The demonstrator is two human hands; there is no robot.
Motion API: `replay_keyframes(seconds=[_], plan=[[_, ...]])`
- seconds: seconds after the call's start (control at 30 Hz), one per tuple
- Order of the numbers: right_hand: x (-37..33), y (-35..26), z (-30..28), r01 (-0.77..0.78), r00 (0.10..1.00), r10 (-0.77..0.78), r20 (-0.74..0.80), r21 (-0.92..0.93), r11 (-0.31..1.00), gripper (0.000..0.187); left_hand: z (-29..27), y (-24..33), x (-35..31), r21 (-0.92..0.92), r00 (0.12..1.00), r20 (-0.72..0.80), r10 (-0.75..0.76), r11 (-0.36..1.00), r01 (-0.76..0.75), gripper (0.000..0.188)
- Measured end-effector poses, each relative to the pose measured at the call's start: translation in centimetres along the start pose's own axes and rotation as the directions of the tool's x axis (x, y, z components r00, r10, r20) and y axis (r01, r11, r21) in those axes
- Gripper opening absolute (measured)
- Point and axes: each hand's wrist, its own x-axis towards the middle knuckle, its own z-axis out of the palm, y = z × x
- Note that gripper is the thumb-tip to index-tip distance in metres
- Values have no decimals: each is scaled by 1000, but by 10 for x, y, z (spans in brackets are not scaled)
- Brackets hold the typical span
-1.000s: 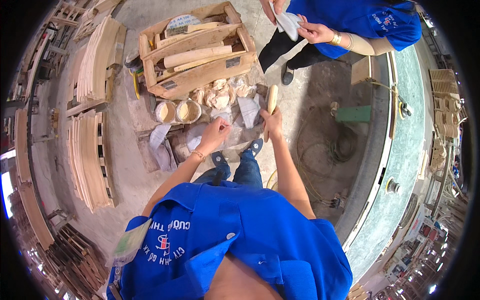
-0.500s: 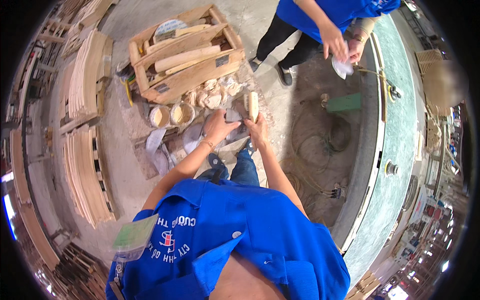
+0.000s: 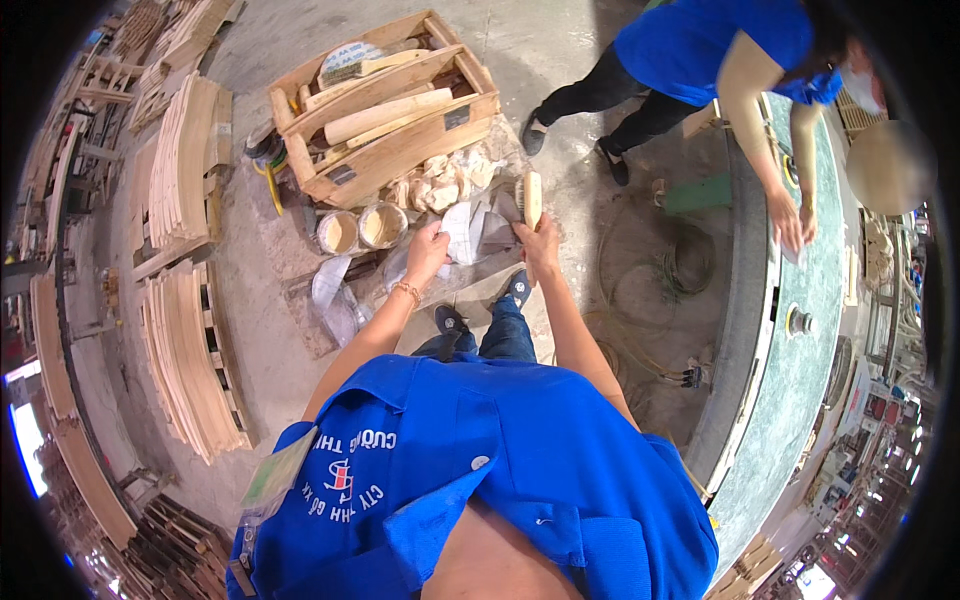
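My right hand (image 3: 541, 247) is closed round the handle of a wooden brush (image 3: 533, 198), held upright with its bristles toward the left. My left hand (image 3: 427, 254) has its fingers closed at the edge of a pale grey sheet (image 3: 460, 232), which looks like paper or thin abrasive. More crumpled grey sheets lie just beyond and between the hands, so I cannot tell where the held one ends. Two round tubs of tan paste (image 3: 382, 226) stand left of my left hand. Behind the sheets is a heap of crumpled cream scraps (image 3: 440, 184).
A wooden crate (image 3: 400, 150) holding wooden rods and another brush sits beyond the tubs. Stacked curved boards (image 3: 185, 165) line the left. Coiled hoses (image 3: 685, 262) lie on the floor at right, beside a long green-topped bench (image 3: 800, 370). A co-worker in blue (image 3: 690, 50) leans over it.
My left hand has drawn back to the left from the right hand and closed at a grey sheet. The brush stays in my right hand. The co-worker has bent to the bench.
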Motion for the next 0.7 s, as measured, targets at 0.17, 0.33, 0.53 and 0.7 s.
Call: replay_keyframes(seconds=[0.17, 0.33, 0.53, 0.7], plan=[[4, -5, -4, -20, 996, 23, 82, -41, 999, 38, -15, -3, -7, -380, 982, 126, -144, 907, 182, 22], [-6, -20, -1, 337, 914, -405, -36, -490, 804, 54, -7, -6, -6, -293, 978, 76, -194, 933, 208, 19], [-58, 1, 9, 419, 908, -328, 262, -622, 662, 50, 24, -3, 5, 296, 997, -52, -53, 953, 66, 19], [-83, 19, 20, 432, 896, -185, 403, -702, 566, 51, 23, -2, 18, 715, 990, 81, 117, 685, -139, 20]])
